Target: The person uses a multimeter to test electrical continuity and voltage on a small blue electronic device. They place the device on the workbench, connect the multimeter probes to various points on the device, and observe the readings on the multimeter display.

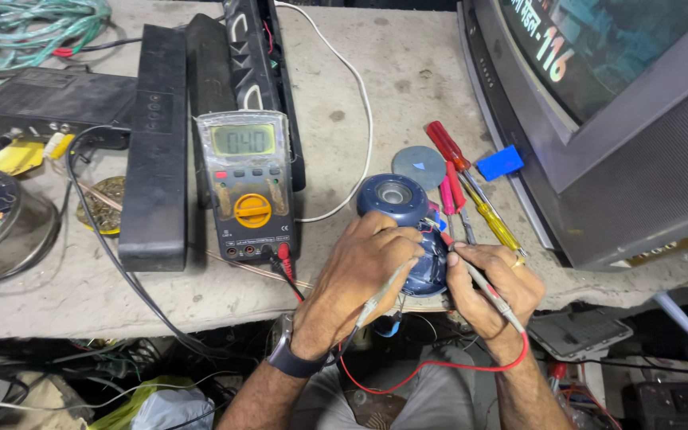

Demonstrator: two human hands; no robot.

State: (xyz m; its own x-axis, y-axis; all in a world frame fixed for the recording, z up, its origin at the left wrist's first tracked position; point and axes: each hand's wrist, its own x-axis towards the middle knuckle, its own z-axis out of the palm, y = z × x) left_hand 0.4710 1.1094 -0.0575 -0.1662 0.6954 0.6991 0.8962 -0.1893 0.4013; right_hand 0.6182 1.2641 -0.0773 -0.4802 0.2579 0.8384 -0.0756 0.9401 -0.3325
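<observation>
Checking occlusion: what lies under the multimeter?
The multimeter lies on a long black bar and the grey bench. What its body covers cannot be seen.

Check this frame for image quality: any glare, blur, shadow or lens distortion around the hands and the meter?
Head view: even, soft light with weak shadows; the left hand, right hand and blue round device are sharp. The multimeter has mild sheen on its plastic wrap, display still clear. Wide-angle bending shows at the television edge. No motion blur.
</observation>
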